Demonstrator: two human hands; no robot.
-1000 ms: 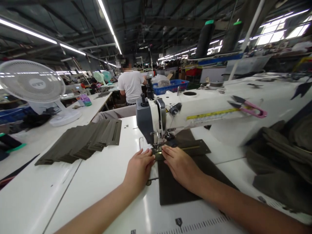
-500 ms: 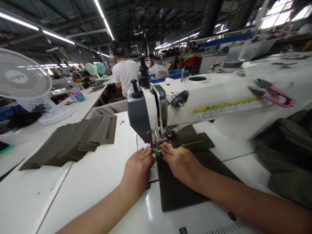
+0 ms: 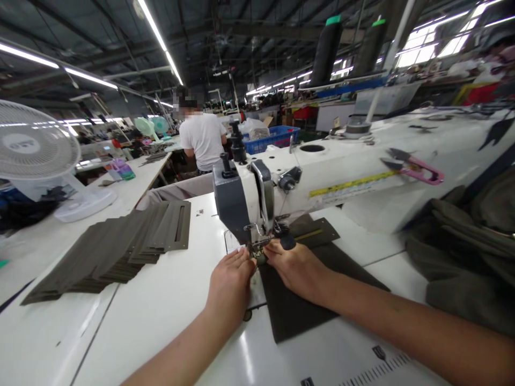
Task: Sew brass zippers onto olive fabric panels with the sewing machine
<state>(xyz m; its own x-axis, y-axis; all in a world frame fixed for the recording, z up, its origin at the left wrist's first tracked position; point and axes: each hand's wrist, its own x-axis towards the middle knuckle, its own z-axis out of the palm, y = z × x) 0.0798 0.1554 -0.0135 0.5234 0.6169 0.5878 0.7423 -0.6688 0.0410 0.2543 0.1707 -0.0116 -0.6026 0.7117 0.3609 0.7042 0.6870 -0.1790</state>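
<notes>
A dark olive fabric piece (image 3: 298,316) lies under the needle area of a white sewing machine (image 3: 249,187), its near corner flat on the table. My right hand (image 3: 295,268) rests on the piece, fingertips pinched on its edge just right of the presser foot (image 3: 255,245). On the foot's left side, my left hand (image 3: 231,279) has its fingers closed together, with the thumb at the folded fabric edge. The left fingertips are partly hidden. Behind my right hand, a strip with a yellowish line (image 3: 309,234) lies across the fabric.
Left on the table, slotted dark fabric pieces (image 3: 116,249) are fanned in a stack. A white fan (image 3: 36,142) stands beyond. Pink-handled snips (image 3: 422,169) rest on the machine arm above a yellow tape measure (image 3: 350,185). Dark fabric (image 3: 470,257) is heaped at right. Ahead stands a person (image 3: 203,136).
The view has shifted slightly, with the machine arm and snips appearing lower and farther left. Both hands stay beside the presser foot, and the fabric has moved a little away from me.
</notes>
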